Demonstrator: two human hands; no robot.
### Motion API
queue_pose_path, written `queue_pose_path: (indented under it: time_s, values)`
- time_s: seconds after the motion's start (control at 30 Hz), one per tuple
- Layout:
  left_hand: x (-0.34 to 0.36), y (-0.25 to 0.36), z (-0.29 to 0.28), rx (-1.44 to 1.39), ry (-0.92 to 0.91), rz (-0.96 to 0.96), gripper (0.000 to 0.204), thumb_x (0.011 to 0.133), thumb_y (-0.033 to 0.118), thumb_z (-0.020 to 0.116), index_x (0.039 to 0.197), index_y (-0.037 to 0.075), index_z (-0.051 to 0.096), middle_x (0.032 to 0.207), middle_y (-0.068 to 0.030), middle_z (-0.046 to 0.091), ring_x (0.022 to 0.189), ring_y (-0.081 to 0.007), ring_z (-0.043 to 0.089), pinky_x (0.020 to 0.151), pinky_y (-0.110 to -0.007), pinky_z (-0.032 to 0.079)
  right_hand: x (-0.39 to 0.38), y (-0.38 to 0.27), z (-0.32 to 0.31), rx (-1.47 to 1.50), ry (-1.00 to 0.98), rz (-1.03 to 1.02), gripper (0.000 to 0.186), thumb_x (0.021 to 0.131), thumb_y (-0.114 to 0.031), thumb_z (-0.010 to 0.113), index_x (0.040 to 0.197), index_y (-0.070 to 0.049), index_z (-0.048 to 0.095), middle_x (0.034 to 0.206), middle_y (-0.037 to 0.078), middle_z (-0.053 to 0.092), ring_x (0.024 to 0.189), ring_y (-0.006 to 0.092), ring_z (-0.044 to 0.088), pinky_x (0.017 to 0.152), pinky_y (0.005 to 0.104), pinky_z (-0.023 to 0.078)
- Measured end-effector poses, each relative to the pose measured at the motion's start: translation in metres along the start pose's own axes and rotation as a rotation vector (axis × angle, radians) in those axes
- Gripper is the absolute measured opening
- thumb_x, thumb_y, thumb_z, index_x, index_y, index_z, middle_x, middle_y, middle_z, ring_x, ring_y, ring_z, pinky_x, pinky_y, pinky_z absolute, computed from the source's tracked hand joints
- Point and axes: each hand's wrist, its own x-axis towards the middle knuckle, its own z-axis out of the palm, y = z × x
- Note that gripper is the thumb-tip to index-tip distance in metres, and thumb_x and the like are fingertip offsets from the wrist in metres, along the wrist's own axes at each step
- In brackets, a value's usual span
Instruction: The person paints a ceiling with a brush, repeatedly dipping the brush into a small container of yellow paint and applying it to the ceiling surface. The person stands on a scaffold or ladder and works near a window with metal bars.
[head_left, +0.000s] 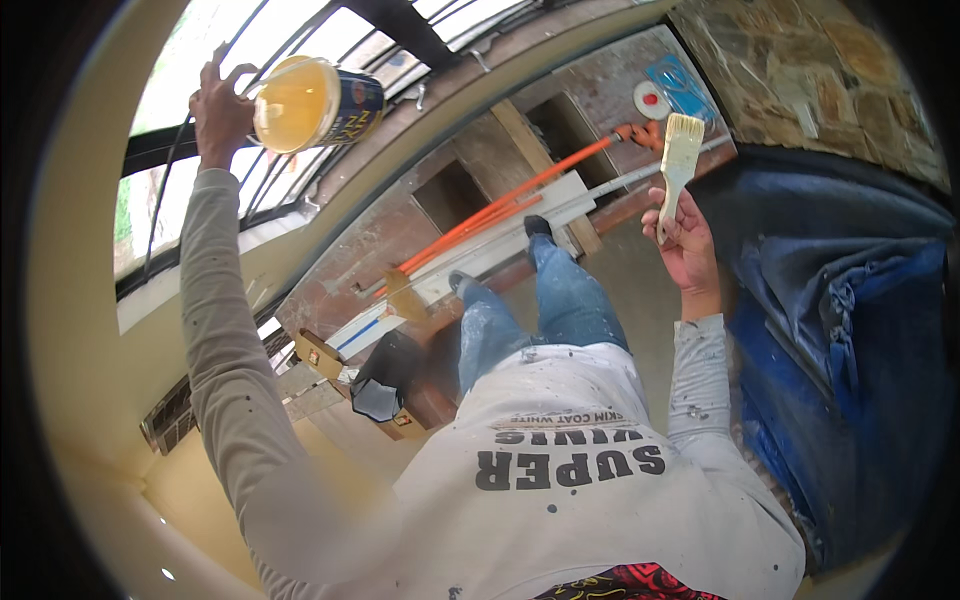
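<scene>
A blue tarpaulin (840,400) lies at right. Beside the barred window (155,152), the left hand (222,112), fingers curled, holds a paint bucket (345,108) near its rim; the right hand (685,238) closes around a flat paintbrush's (681,152) handle, bristles up.

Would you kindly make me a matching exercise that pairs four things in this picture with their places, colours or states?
Things:
1. Paintbrush
2. Bucket
3. Long poles
4. Crumpled sheet

Descriptions:
A. Orange, lying alongside a white board
B. Blue, spread at the right side of the picture
C. At the left hand, near the window
D. Held in the right hand, bristles toward the top of the picture

Right pairs: 1-D, 2-C, 3-A, 4-B.
</scene>
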Motion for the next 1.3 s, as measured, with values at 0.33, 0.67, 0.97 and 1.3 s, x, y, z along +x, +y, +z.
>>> queue_pose_path:
  time_s: [0.33,0.67,0.97,1.3]
  values:
    - [0.012,-0.024,0.03,0.004,-0.033,-0.059,0.043,0.082,-0.004,0.065,0.11,0.026,0.077,0.16,-0.012,0.047,0.151,-0.0411,0.04,0.122,-0.063,0.022,-0.012,-0.027,-0.019,0.025,0.087,-0.046,0.059,0.1,0.005,0.066,0.156,-0.002,0.049,0.146,0.018,0.064,0.111,0.0271,0.074,0.091,0.0364,0.064]
    - [0.012,-0.031,0.04,0.02,-0.065,-0.105,0.047,0.079,-0.001,0.061,0.113,0.027,0.077,0.16,-0.0096,0.046,0.15,-0.0376,0.04,0.123,-0.057,0.02,-0.007,-0.042,0.0,0.027,0.06,-0.048,0.054,0.1,0.005,0.066,0.152,-0.001,0.053,0.14,0.02,0.067,0.107,0.026,0.073,0.092,0.0372,0.062]
    - [0.013,-0.046,0.057,0.076,-0.008,-0.069,0.049,0.078,0.001,0.06,0.112,0.032,0.078,0.159,-0.0071,0.047,0.149,-0.0381,0.041,0.122,-0.057,0.019,-0.014,-0.047,0.009,0.012,0.093,-0.148,0.05,0.1,0.004,0.066,0.149,-0.001,0.056,0.13,0.015,0.07,0.105,0.0266,0.069,0.091,0.0385,0.059]
    - [0.018,-0.049,0.061,0.106,-0.038,-0.111,0.053,0.079,0.003,0.058,0.118,0.035,0.074,0.16,-0.0056,0.047,0.148,-0.0384,0.042,0.122,-0.06,0.022,-0.023,-0.035,-0.008,0.089,0.099,-0.159,0.045,0.095,0.007,0.065,0.14,-0.001,0.063,0.122,0.013,0.071,0.096,0.0246,0.064,0.083,0.0364,0.05]
